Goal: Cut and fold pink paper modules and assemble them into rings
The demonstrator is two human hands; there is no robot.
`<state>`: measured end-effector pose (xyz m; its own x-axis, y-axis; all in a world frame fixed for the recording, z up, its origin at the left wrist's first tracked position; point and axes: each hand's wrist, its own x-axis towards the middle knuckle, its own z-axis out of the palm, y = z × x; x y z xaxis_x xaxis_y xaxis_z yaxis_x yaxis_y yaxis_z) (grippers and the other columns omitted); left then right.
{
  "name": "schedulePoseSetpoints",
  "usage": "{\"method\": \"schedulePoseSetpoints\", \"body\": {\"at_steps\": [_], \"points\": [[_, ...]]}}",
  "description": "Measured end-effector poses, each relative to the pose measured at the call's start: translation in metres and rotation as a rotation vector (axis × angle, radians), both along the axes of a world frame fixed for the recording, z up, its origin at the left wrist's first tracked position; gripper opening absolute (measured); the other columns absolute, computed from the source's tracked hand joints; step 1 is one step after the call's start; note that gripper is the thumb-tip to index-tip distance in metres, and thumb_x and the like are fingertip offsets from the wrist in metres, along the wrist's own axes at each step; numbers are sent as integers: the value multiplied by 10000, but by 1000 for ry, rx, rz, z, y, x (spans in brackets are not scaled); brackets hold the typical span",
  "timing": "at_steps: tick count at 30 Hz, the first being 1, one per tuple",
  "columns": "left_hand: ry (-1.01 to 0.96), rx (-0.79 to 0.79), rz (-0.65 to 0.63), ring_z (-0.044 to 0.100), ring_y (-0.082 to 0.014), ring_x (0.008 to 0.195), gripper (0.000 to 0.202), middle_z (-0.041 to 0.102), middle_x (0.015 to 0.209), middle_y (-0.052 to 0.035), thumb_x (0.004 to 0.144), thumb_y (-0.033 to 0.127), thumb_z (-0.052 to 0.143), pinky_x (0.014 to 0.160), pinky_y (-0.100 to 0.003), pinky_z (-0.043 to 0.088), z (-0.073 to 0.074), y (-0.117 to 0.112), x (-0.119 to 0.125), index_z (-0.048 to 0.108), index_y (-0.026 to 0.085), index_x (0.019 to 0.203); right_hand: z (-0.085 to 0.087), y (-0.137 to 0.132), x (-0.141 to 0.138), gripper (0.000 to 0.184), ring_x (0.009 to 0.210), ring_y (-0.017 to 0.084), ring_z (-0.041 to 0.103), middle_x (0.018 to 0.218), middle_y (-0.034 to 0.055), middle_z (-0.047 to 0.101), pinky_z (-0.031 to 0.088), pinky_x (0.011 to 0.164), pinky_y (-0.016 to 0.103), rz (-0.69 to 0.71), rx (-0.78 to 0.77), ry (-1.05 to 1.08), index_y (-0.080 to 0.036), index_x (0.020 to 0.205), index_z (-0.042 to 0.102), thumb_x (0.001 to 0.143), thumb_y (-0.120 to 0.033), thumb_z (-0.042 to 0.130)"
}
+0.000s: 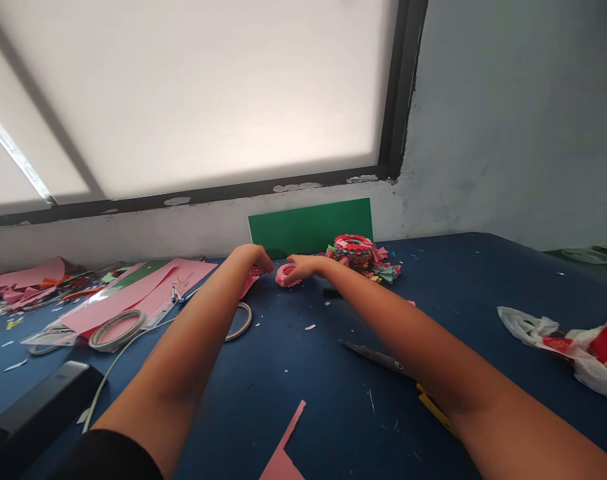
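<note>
Far out over the blue table (278, 373), my right hand (306, 267) has its thumb and fingers round a pink paper ring (285, 275) with a zigzag edge. My left hand (253, 257) is just left of it, fingers curled downward. Some pink paper (248, 285) shows beneath that hand; what its fingers grip is hidden. Beside my right wrist rises a stack of zigzag-edged paper rings (353, 248), red on top, with colourful paper pieces around its base. Behind both hands a green board (311, 227) leans on the wall.
Scissors (373, 357) with yellow handles lie partly under my right forearm. Tape rolls (117, 330), pink sheets (148, 290) and a pale cable (113, 370) are at left, near a black box-shaped object (48, 407). A crumpled plastic bag (578, 347) lies right; paper scraps are scattered.
</note>
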<state>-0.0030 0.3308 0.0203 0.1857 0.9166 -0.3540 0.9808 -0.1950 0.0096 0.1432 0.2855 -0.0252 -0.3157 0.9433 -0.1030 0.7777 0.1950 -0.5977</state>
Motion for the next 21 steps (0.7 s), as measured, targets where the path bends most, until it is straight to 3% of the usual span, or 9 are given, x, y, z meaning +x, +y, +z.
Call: {"method": "schedulePoseSetpoints", "body": {"at_steps": [3, 10, 16, 21], "points": [[49, 0, 36, 595, -245, 652, 218, 613, 616, -82, 540, 316, 666, 614, -346, 482, -7, -3, -7, 628, 133, 652, -3, 8, -14, 427, 1145, 264, 456, 1305, 99, 441, 385, 928, 467, 39, 29, -97, -172, 1202, 476, 819, -321, 592], [25, -13, -9, 606, -210, 716, 324, 664, 802, -96, 533, 343, 658, 615, -266, 461, -13, -13, -12, 639, 123, 771, -6, 24, -32, 283, 971, 208, 560, 1155, 72, 538, 475, 811, 412, 133, 26, -238, -168, 1130, 518, 873, -285, 520], [-7, -8, -9, 611, -247, 762, 363, 670, 814, -107, 503, 362, 677, 630, -287, 455, -9, -19, -14, 640, 122, 772, -7, 20, -26, 268, 921, 193, 578, 1112, 66, 558, 494, 772, 388, 148, 5, -219, -158, 1111, 526, 875, -285, 517], [-131, -26, -30, 623, -236, 790, 381, 680, 854, -95, 526, 358, 683, 656, -272, 457, -20, -29, -17, 635, 148, 841, 2, -1, -6, 313, 938, 206, 575, 1097, 73, 574, 479, 796, 393, 128, 83, -76, -149, 1106, 530, 832, -291, 576]]}}
